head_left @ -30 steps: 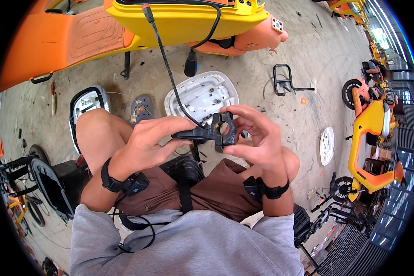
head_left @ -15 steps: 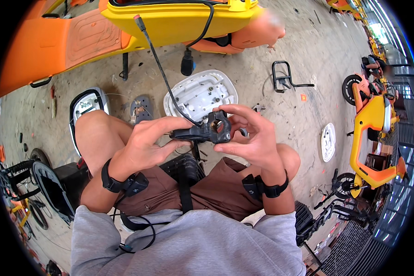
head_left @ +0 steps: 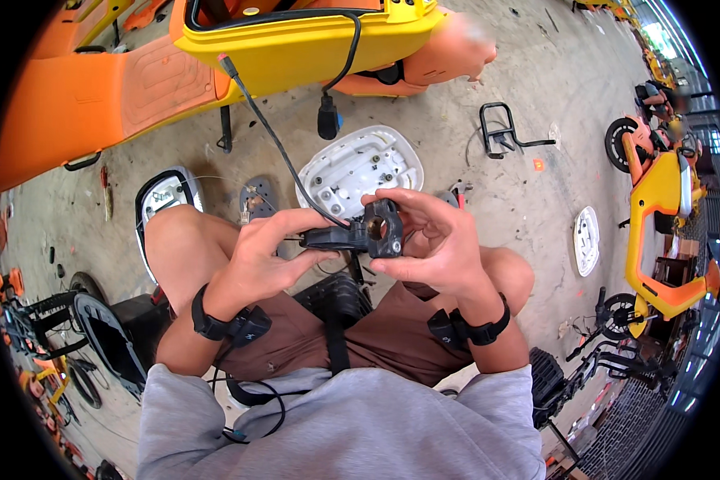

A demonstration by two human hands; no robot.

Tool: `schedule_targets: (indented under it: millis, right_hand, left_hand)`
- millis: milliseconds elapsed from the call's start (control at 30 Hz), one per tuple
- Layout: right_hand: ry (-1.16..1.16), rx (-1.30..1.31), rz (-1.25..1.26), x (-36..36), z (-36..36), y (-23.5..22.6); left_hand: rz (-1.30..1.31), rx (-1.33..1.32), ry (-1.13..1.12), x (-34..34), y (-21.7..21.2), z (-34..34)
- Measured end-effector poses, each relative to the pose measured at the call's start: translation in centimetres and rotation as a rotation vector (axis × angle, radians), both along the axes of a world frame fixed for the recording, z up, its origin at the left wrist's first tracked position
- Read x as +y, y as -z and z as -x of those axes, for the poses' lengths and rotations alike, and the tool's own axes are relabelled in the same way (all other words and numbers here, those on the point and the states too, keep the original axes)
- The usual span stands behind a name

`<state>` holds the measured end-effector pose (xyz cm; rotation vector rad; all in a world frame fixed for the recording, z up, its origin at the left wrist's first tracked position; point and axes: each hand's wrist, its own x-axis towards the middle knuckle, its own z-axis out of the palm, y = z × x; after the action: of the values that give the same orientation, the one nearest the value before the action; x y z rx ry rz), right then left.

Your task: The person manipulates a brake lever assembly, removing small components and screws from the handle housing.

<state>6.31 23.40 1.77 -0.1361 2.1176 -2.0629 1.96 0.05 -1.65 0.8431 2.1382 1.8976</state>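
Observation:
Above my lap, both hands hold a black brake lever (head_left: 357, 238) with a round handlebar clamp at its right end. My left hand (head_left: 264, 260) pinches the narrow lever end between thumb and fingers. My right hand (head_left: 444, 240) grips the clamp end, thumb below and fingers above; the clamp's hole faces up toward me. A black cable (head_left: 274, 132) runs from the lever up and away to the left, ending in a reddish connector tip. Beyond my hands a white plastic shell (head_left: 360, 164) with bolts inside lies on the floor, partly behind the lever.
A yellow and orange scooter body (head_left: 296, 60) stands ahead, with a black plug (head_left: 328, 118) hanging from it. A bent black metal frame (head_left: 500, 132), a smaller white cover (head_left: 586, 240) and a grey clog (head_left: 256, 198) are on the floor. Another yellow scooter (head_left: 656, 216) stands right.
The whole view has shifted slightly, so the floor things appear further right. The clamp has turned a little in my fingers; both hands keep their hold on the brake lever.

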Motion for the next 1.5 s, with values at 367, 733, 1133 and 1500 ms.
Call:
schedule_targets:
  millis: [367,733,1133,1500]
  right_hand:
    - [0.166,0.315,-0.247,-1.2,-0.5,-0.4]
    - [0.440,0.217,-0.132,-2.3,0.0,1.2]
    - [0.468,0.597,-0.427,-4.3,0.7,2.5]
    - [0.429,0.622,-0.499,-4.7,0.4,3.4]
  left_hand:
    - [0.141,-0.093,-0.184,0.8,0.2,0.6]
    - [0.112,-0.048,-0.345,0.2,0.8,1.7]
    - [-0.252,-0.627,0.045,2.6,0.1,0.2]
    - [-0.379,-0.692,-0.064,3.0,0.0,0.9]
